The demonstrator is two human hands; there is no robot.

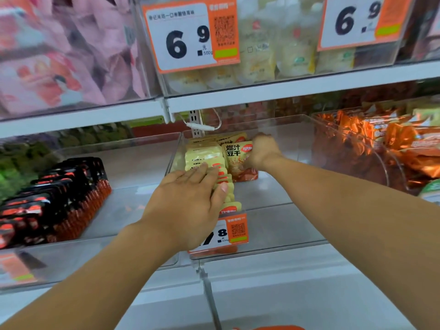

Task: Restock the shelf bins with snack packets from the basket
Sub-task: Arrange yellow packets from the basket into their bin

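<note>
A clear plastic bin (pixel 281 225) stands on the middle shelf with a row of yellow snack packets (pixel 204 156) along its left side. My left hand (pixel 188 201) lies flat on top of that row, fingers straight, pressing it. My right hand (pixel 263 151) reaches deeper into the bin and grips one upright yellow-and-red packet (pixel 234 158) beside the row. The basket is nearly out of view; only an orange rim (pixel 276 327) shows at the bottom edge.
The left bin holds a row of black-and-red packets (pixel 59 198). Orange foil packets (pixel 390 139) fill the bin on the right. Above, bins of pink (pixel 59 55) and pale yellow packets (pixel 273 55) carry price tags (pixel 188 34). A shelf divider bracket (pixel 209 289) juts forward.
</note>
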